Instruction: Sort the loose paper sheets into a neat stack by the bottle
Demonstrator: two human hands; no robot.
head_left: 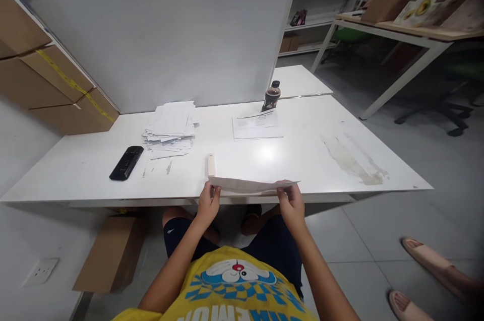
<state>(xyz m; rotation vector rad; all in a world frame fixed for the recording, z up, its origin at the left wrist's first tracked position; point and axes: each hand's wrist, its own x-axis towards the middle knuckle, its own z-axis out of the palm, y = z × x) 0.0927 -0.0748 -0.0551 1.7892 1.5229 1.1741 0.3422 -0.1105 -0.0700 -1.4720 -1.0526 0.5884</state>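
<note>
A white sheet of paper (pixel 247 186) is held almost flat at the near edge of the white table (pixel 313 159). My left hand (pixel 207 204) pinches its left end and my right hand (pixel 291 202) pinches its right end; both are closed on the paper. A small pale wooden block (pixel 211 164) lies on the table just behind the sheet's left end.
An untidy stack of white papers (pixel 170 129) and a black phone (pixel 126 162) lie at the left. A flat sheet (pixel 257 125) and a dark bottle (pixel 271 95) sit further back, before a whiteboard (pixel 170 34). Another person's sandalled feet (pixel 427 270) are at lower right.
</note>
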